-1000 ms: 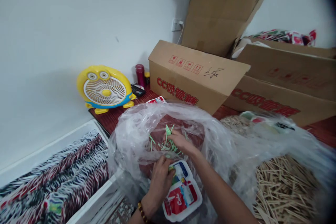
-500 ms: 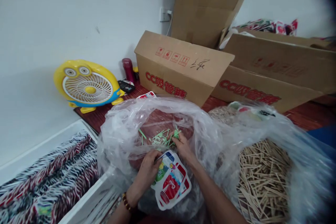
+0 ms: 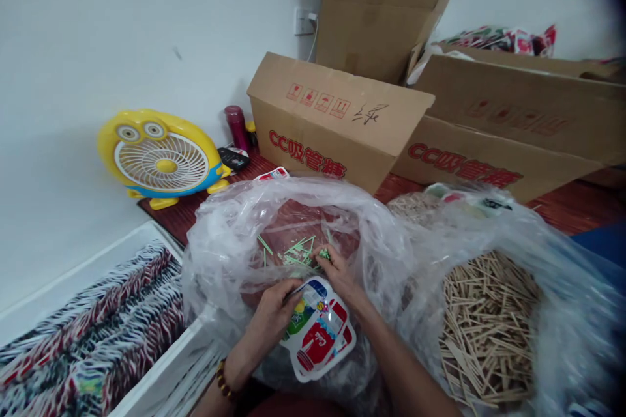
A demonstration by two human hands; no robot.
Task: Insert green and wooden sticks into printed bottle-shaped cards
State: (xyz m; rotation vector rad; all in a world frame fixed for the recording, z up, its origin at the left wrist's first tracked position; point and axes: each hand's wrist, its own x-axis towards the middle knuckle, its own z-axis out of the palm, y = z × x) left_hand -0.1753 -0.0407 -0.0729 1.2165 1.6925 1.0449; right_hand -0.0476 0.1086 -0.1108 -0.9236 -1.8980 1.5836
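My left hand (image 3: 268, 320) grips the edge of a small printed packet (image 3: 317, 337), red, white and blue, over the mouth of a clear plastic bag (image 3: 229, 247). My right hand (image 3: 337, 272) reaches inside the bag with its fingers pinched on a few thin green sticks (image 3: 293, 253). More green sticks lie loose on the bag's bottom just ahead of the fingers. A beaded bracelet (image 3: 223, 380) sits on my left wrist.
Another clear bag on the right holds a heap of wooden sticks (image 3: 489, 329). Cardboard boxes (image 3: 337, 120) with red lettering stand behind. A yellow cartoon fan (image 3: 159, 159), a red flask (image 3: 236, 128) and a white crate (image 3: 147, 397) of striped packets sit at left.
The view has swung slightly right and down. My right hand drew back toward me within the bag, closing on green sticks. The packet tilted in my left hand.
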